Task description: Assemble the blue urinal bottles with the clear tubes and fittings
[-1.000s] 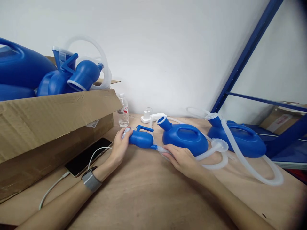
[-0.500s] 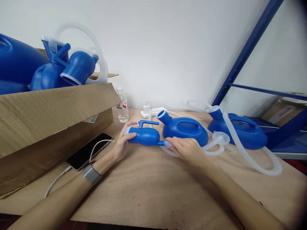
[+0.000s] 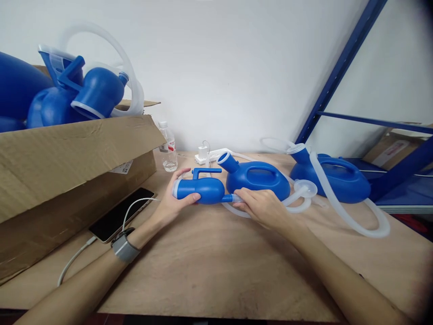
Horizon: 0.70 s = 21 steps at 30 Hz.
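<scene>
On our table [image 3: 209,271]: left, a carton [image 3: 67,151] containing vessels [image 3: 103,88]; beside it, a phone [image 3: 118,216]; behind the phone, a water bottle [image 3: 169,159]. Between our left hand [image 3: 172,198] and right hand [image 3: 264,205], a cup [image 3: 208,190]; behind it, a power strip [image 3: 216,155]. Right of the cup, a first jug [image 3: 253,182], then a second jug [image 3: 345,186].

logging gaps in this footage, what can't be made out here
Head view:
Pale tube end: partly covered by the right hand
Left hand, some fingers: behind the held blue piece
Far-left blue container: cut off by the picture's left edge
Cardboard box, lower contents: hidden by its front
Bottle label: print too small
</scene>
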Each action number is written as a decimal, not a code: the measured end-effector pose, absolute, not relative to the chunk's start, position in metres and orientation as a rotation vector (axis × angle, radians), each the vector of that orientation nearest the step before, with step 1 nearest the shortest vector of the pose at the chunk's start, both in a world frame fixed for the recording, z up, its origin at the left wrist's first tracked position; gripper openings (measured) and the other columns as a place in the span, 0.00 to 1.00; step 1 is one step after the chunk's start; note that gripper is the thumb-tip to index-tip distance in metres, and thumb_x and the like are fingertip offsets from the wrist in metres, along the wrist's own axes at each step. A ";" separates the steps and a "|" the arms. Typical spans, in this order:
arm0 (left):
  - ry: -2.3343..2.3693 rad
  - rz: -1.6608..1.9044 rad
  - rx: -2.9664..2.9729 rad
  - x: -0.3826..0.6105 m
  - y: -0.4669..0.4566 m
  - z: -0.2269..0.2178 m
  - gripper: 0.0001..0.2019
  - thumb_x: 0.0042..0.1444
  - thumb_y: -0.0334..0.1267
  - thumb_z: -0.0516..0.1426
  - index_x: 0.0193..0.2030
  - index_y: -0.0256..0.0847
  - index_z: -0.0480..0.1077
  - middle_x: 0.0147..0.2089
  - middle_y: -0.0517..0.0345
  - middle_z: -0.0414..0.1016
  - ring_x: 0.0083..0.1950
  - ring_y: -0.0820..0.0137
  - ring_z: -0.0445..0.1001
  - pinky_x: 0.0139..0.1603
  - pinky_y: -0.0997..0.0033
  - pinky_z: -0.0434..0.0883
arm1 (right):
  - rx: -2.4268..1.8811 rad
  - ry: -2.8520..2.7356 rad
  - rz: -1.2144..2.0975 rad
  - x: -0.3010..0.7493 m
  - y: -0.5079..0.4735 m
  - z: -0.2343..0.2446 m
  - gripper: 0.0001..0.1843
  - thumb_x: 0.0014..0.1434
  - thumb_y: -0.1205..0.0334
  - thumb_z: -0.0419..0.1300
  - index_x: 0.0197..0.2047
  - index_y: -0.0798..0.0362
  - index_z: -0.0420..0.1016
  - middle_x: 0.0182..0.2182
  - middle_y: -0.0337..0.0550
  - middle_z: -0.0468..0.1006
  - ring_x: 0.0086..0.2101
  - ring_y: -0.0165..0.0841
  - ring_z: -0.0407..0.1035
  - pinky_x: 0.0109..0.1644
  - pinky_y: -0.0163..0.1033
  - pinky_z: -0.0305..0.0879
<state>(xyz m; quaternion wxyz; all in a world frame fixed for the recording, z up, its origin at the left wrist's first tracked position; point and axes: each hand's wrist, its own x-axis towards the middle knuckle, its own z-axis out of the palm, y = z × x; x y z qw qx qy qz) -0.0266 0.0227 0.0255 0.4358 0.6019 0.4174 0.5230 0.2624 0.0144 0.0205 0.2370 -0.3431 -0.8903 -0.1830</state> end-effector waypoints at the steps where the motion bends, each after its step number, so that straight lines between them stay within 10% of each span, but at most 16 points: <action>1: 1.048 1.319 1.522 -0.027 0.022 0.025 0.41 0.43 0.50 0.72 0.62 0.46 0.64 0.58 0.50 0.71 0.48 0.62 0.75 0.40 0.69 0.77 | -0.932 -2.453 -0.475 0.262 0.014 0.021 0.27 0.79 0.48 0.42 0.42 0.53 0.75 0.31 0.43 0.83 0.29 0.34 0.76 0.29 0.40 0.53; 21: 0.914 1.583 1.921 -0.033 0.026 0.007 0.41 0.46 0.56 0.73 0.64 0.46 0.65 0.56 0.49 0.73 0.52 0.58 0.74 0.51 0.58 0.75 | -0.803 -2.363 -0.415 0.257 0.013 0.021 0.18 0.78 0.55 0.47 0.51 0.55 0.75 0.36 0.47 0.86 0.33 0.37 0.80 0.35 0.39 0.67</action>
